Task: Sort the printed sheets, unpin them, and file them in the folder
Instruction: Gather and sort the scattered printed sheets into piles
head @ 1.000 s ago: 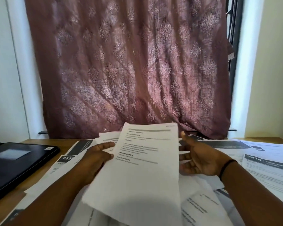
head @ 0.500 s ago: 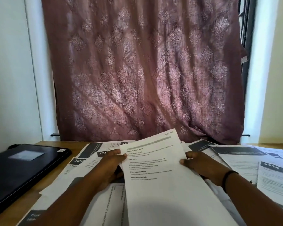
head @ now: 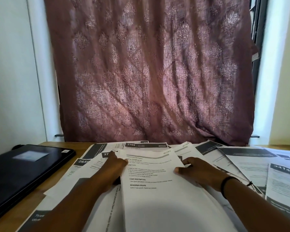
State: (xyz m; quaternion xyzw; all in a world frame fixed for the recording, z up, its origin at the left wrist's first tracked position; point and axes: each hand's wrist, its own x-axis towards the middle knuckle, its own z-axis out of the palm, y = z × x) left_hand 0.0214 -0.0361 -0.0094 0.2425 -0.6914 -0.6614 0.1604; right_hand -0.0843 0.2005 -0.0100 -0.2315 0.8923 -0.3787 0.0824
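Left hand (head: 113,166), right hand (head: 198,171) extended

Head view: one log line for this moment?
left hand: on sheet's left edge | right hand: gripping right edge | sheet: over spread papers | folder: closed, desk left

Wooden tabletop (head: 15,220) spread with paper and one dark case.
A closed black folder (head: 23,171) lies flat at its left side; overlapping printed sheets (head: 251,163) with dark header bands cover the middle and right, reaching the far edge below the curtain.
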